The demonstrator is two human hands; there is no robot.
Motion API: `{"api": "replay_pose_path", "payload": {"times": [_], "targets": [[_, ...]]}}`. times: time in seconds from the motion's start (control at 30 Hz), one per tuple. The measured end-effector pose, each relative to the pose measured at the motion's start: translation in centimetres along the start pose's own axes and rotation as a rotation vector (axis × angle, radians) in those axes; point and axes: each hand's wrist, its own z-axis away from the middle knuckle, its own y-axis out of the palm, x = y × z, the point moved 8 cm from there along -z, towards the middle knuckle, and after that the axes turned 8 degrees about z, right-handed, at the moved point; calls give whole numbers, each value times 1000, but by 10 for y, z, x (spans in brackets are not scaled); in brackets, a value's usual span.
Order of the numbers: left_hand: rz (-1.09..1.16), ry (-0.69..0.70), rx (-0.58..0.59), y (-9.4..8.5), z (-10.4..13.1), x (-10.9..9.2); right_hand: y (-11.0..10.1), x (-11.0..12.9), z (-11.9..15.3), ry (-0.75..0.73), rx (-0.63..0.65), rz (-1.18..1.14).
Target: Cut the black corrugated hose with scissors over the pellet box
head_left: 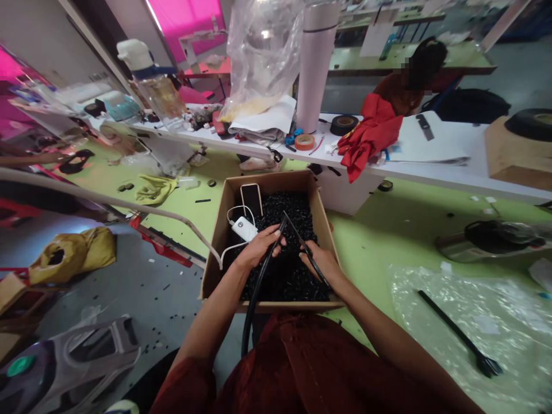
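Note:
My left hand (261,246) is closed around a black corrugated tube (257,287), near its upper end. The tube runs down past the front edge of the cardboard box (326,230) towards my lap. In my right hand (319,261) is a pair of dark scissors (297,234), with the blades pointing up and left close to the tube end. Both hands are over the box, which holds many small black pieces (297,284). A phone (252,200) and a white device (244,229) with a white cable lie in the box at the upper left.
Behind the box runs a white shelf (207,138) with a tall flask (317,69), tape rolls and a red cloth (371,135). Clear plastic sheeting (487,328) covers the table at right. A person (405,80) sits beyond the shelf.

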Motion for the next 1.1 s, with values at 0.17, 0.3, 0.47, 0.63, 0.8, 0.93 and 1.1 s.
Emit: {"api": "replay_pose_path", "payload": {"times": [0.17,0.3,0.47,0.63,0.8,0.93,1.1], "targets": [[-2,-19,21,3,3,0,-2,-1,1,13,-30,-48],[36,-49,-3,1,2,2,-2,-1,2,3,-35,-112],[22,-73,-23,-1,1,4,-1,-2,1,22,-22,-109],[4,-53,7,1,1,2,0,-1,2,31,20,-88],[32,-40,38,4,2,-1,-4,2,3,29,19,-132],[62,-12,32,2,2,-5,-7,-1,2,56,-11,-178],[55,13,35,2,4,-6,-4,-2,1,50,3,-241]]}}
